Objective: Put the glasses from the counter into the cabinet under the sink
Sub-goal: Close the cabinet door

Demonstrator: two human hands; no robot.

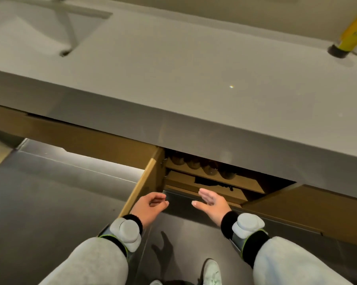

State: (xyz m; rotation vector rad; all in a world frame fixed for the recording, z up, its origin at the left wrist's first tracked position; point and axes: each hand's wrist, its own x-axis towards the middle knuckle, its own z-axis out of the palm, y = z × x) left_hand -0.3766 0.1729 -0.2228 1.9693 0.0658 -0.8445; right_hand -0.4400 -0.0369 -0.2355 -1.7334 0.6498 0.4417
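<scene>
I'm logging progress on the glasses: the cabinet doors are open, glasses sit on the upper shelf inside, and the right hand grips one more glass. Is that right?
Not quite. The head view shows the right hand open and holding nothing, fingers straight. The rest stands: the cabinet door is open and glasses sit in a row on the upper shelf inside.

Empty hands (179, 202) before open cabinet (214, 182), glasses (204, 167) inside.

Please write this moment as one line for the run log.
left hand: empty, loosely curled | right hand: empty, open | cabinet door: open | glasses: on upper shelf
</scene>
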